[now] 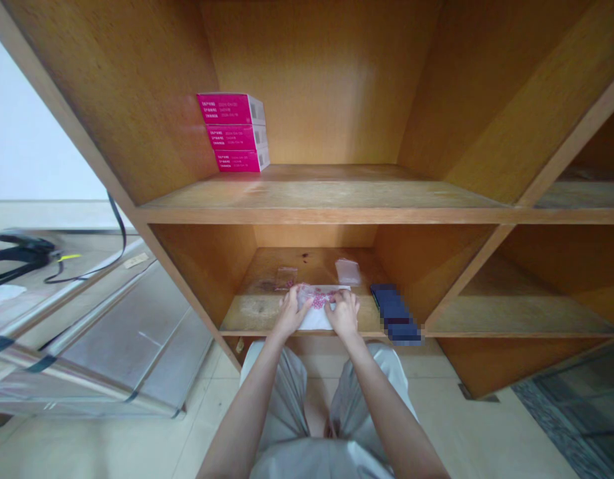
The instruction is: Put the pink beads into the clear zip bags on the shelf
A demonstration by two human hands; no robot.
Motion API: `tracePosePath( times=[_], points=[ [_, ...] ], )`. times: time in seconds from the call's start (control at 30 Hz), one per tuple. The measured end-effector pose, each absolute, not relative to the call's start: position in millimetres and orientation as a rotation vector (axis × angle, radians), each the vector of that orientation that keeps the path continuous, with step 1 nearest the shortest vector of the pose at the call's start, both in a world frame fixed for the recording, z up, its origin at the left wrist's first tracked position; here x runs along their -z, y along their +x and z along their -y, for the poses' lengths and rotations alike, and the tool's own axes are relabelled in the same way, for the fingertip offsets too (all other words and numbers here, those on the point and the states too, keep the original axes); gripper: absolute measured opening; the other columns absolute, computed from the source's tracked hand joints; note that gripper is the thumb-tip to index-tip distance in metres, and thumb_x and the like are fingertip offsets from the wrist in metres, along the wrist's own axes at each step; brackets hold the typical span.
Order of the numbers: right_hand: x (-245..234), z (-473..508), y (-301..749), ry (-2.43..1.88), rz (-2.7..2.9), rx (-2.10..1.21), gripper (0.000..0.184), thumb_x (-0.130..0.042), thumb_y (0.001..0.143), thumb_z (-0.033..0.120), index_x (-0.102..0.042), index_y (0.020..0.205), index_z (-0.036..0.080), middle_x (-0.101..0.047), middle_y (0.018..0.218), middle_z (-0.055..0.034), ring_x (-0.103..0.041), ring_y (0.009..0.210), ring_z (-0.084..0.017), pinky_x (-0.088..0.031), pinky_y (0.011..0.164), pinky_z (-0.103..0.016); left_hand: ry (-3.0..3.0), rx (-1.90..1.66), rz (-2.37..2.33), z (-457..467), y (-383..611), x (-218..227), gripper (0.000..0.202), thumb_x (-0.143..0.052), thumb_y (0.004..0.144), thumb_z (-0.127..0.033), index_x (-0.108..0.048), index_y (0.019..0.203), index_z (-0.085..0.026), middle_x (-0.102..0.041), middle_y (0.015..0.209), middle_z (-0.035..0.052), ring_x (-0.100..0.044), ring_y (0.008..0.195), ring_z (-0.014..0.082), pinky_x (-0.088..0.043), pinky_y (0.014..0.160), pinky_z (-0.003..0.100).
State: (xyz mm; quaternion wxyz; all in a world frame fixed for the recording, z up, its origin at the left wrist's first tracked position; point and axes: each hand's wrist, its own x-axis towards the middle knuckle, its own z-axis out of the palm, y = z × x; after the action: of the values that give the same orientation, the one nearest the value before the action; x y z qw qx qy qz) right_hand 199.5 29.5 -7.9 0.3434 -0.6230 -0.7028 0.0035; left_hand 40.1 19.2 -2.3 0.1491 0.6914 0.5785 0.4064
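Note:
On the lower shelf, a sheet of white paper [315, 322] lies under both my hands. Small pinkish-red pieces [318, 301] sit in a cluster above it, too small to name. A small clear plastic bag [307, 291] shows at the left of the cluster, and my left hand [289, 313] grips its edge, thumb toward the pieces. My right hand [344, 311] is closed at the right side of the cluster, thumb and fingertips together; what it pinches is hidden. Behind my left hand lies another clear bag [287, 278] with a few reddish pieces inside.
A stack of whitish clear bags [347, 271] rests behind my right hand. To the right, a dark blue phone-like object [394, 309], partly blurred out, overhangs the shelf edge. Three pink boxes [239, 138] are stacked on the upper shelf. A plastic-covered rack [112, 332] stands left.

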Motion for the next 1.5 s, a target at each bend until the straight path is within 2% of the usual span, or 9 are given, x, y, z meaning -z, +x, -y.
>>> tracePosePath(
  times=[0.27,0.5,0.7,0.87,1.1,1.3,1.5],
  points=[
    [9,-30,200,-1.532,1.817,-0.063,0.008,-0.053,0.073,0.023,-0.06,0.073,0.018,-0.057,0.092,-0.0087,-0.044,0.092,-0.023,-0.03,0.08,-0.035,1.971,-1.194,-1.636,-20,39,3,0.045,-0.046,0.079,-0.043,-0.038,0.116,-0.019,-0.05,0.119,0.0111,-0.044,0.112,0.0216,-0.03,0.093,0.038],
    [6,-33,201,-1.437,1.627,-0.135,0.013,-0.05,0.075,0.026,-0.058,0.069,0.019,-0.058,0.082,-0.0059,-0.045,0.085,-0.021,-0.03,0.077,-0.033,1.965,-1.187,-1.645,-20,39,4,0.046,-0.046,0.079,-0.042,-0.037,0.118,-0.019,-0.049,0.121,0.0116,-0.043,0.114,0.0218,-0.027,0.095,0.039],
    [-7,-39,191,-1.286,1.473,-0.2,0.015,-0.05,0.077,0.03,-0.059,0.073,0.018,-0.059,0.08,-0.0067,-0.048,0.084,-0.021,-0.034,0.078,-0.034,1.959,-1.163,-1.658,-19,39,3,0.047,-0.046,0.079,-0.043,-0.036,0.119,-0.02,-0.049,0.121,0.0114,-0.042,0.115,0.0222,-0.027,0.094,0.039],
    [-18,-42,178,-1.094,1.616,-0.289,0.015,-0.051,0.078,0.032,-0.061,0.076,0.02,-0.061,0.086,-0.0057,-0.05,0.089,-0.02,-0.035,0.082,-0.034,1.998,-1.133,-1.658,-18,40,2,0.045,-0.044,0.08,-0.042,-0.035,0.118,-0.02,-0.049,0.121,0.0109,-0.042,0.115,0.0213,-0.027,0.094,0.039],
    [-6,-40,177,-0.981,1.614,-0.428,0.018,-0.045,0.083,0.03,-0.058,0.089,0.021,-0.058,0.094,-0.0063,-0.05,0.094,-0.018,-0.037,0.083,-0.033,2.047,-1.141,-1.68,-19,40,4,0.045,-0.043,0.081,-0.041,-0.034,0.119,-0.02,-0.049,0.12,0.0109,-0.043,0.114,0.0212,-0.029,0.093,0.038],
    [-1,-41,181,-0.96,1.619,-0.508,0.017,-0.046,0.082,0.032,-0.057,0.075,0.021,-0.058,0.083,-0.0045,-0.052,0.085,-0.018,-0.04,0.077,-0.031,2.112,-1.291,-1.685,-18,41,-3,0.043,-0.052,0.076,-0.04,-0.041,0.113,-0.019,-0.054,0.11,0.0094,-0.047,0.105,0.0215,-0.033,0.091,0.038],
    [-3,-39,181,-0.951,1.674,-0.51,0.016,-0.05,0.08,0.033,-0.059,0.074,0.021,-0.059,0.086,-0.0045,-0.052,0.087,-0.018,-0.039,0.08,-0.032,1.941,-1.397,-1.632,-20,45,-8,0.044,-0.055,0.073,-0.038,-0.043,0.11,-0.018,-0.057,0.099,0.0086,-0.054,0.091,0.0193,-0.041,0.078,0.033]
  ],
)
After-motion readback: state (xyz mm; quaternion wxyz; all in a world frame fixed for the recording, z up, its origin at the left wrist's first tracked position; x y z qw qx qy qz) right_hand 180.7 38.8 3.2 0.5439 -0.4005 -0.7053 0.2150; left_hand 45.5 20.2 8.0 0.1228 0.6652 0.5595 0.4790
